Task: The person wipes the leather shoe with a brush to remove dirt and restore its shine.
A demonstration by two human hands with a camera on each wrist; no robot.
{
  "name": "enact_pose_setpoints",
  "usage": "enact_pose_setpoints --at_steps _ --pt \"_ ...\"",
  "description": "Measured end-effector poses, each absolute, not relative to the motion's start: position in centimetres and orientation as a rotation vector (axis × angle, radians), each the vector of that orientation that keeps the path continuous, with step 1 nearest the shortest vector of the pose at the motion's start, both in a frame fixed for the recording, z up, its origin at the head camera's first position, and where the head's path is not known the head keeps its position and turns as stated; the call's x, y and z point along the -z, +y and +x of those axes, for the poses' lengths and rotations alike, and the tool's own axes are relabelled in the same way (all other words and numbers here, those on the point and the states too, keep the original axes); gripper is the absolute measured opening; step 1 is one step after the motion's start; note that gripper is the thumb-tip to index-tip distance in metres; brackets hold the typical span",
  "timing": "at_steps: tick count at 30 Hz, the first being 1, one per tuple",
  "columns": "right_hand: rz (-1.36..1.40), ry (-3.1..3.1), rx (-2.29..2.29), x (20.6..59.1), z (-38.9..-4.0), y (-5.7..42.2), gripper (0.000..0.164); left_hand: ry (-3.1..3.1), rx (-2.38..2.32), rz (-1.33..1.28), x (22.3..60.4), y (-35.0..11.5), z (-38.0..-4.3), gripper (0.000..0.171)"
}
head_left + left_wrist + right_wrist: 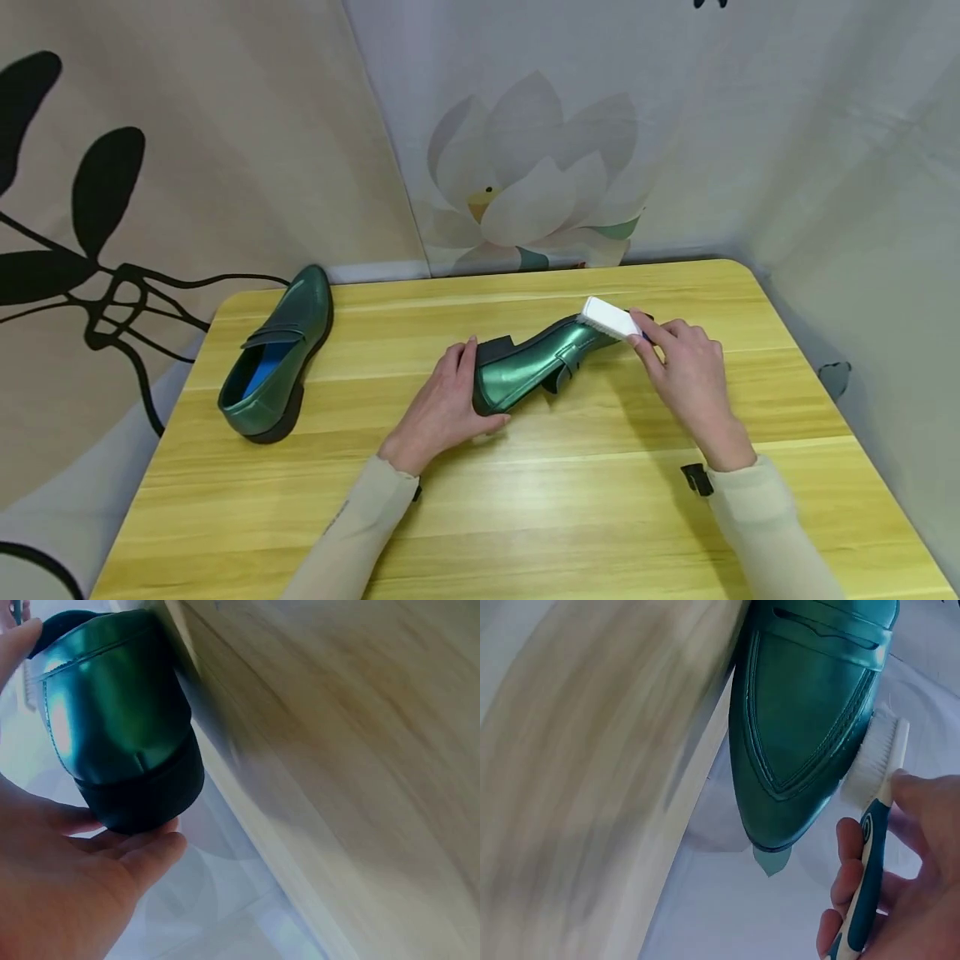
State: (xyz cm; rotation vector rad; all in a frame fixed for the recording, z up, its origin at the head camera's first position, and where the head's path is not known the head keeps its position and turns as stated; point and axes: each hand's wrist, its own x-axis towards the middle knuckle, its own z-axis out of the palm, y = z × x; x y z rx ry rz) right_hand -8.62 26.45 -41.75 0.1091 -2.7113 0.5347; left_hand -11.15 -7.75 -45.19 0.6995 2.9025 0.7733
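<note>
A shiny green loafer (522, 371) lies tipped on its side in the middle of the table, its toe pointing right. My left hand (442, 400) grips it around the heel; the left wrist view shows the fingers (154, 859) against the dark heel block. In my right hand (690, 379) is a brush (609, 317) with a white head and a blue-and-white handle (870, 877). White bristles (871, 754) meet the loafer's side near the toe. A second green loafer (262, 396), blue inside, stands upright at the left of the table.
The wooden table (570, 508) has its far edge close to a pale curtain (540, 50) printed with a flower. Another curtain (862, 208) hangs along the right side. Black leaf shapes (108, 192) show on the cloth at left.
</note>
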Motion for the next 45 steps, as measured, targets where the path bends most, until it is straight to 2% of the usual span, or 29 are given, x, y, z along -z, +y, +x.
enact_pose_setpoints --at_steps 12,20,30,38,45 --pt "-0.106 -2.728 -0.551 42.6 -8.0 30.4 0.042 2.866 -0.792 0.612 45.0 -7.6 -11.5 0.116" --pt "-0.003 -2.698 -0.570 42.3 -8.3 29.6 0.041 2.841 -0.815 0.573 45.2 -7.7 -11.6 0.116" --pt "-0.110 -2.725 -0.560 42.3 -7.9 30.5 0.042 2.864 -0.807 0.623 45.2 -7.7 -11.4 0.115" --pt "-0.087 -2.759 -0.610 43.2 -8.2 29.3 0.050 2.855 -0.803 0.593 45.4 -7.7 -11.4 0.115" --pt "-0.170 -2.774 -0.677 43.8 -8.2 30.2 0.050 2.844 -0.806 0.567 45.5 -7.8 -11.6 0.116"
